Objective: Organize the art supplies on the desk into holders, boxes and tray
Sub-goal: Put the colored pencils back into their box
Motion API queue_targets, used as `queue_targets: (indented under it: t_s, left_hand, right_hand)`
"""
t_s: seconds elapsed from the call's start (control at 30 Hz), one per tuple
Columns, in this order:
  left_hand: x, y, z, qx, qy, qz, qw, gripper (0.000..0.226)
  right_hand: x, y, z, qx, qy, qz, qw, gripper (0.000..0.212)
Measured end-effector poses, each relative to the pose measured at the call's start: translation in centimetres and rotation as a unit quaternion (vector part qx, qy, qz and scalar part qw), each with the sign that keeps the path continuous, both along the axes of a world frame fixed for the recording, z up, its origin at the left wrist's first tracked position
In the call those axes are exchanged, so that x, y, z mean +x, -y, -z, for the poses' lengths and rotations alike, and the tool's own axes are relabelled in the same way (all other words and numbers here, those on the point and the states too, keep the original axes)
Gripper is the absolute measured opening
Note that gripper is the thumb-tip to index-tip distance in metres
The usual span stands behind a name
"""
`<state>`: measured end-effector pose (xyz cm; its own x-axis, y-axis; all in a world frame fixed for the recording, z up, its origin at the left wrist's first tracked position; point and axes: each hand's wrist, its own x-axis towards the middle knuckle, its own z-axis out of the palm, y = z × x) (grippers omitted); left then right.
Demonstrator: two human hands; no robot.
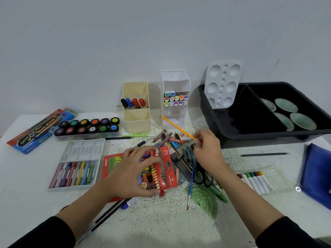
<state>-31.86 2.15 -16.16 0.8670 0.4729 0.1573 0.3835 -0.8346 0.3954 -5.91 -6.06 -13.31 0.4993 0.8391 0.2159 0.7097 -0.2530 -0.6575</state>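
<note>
Head view looks down on both forearms, in black sleeves, which reach in from five and seven o'clock and converge on a loose pile of pens and crayons [172, 140] at the middle of the counter [161, 221]. The left hand [132, 174] lies palm down with its fingers and thumb curled round a red crayon pack [168, 169], which rests flat at the pile's seven o'clock side. The right hand [208, 151] is raised a little, wrist bent, thumb and fingertips pinching the near end of a yellow pencil [177, 127] whose far end points to eleven o'clock, toward the foot of the white holder [173, 81]. A beige holder [138, 122] stands just beside it at the pile's eleven o'clock. The black tray [268, 140] fills the two o'clock corner, its front wall near the right hand, with a white palette [222, 85] leaning in its left compartment. At nine o'clock a pastel box [82, 149] sits near the left hand. A blue paintbrush [191, 183] lies under the right wrist. Speckled counter lies open between the forearms toward six o'clock, up to the near edge. At three o'clock a strip below the tray carries a dark pencil [263, 154], with a blue pouch [317, 172] at the right edge.
</note>
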Motion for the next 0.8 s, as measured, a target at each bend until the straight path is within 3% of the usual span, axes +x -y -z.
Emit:
queue_targets:
  t_s: [0.1,0.43,0.8]
  left_hand:
    - [-0.1,0.1,0.0,-0.001,0.031,0.0,1.0,0.078]
    - [0.0,0.1,0.1,-0.012,0.038,-0.006,0.999,0.079]
    - [0.0,0.1,0.2,0.002,0.023,0.003,1.0,0.079]
  right_hand:
    - [-0.3,1.2,-0.2,-0.012,-0.042,-0.074,0.996,0.027]
    - [2.1,4.9,0.8,-0.065,0.075,-0.111,0.989,0.026]
    - [-1.7,2.2,1.5,-0.043,0.078,-0.238,0.967,0.019]
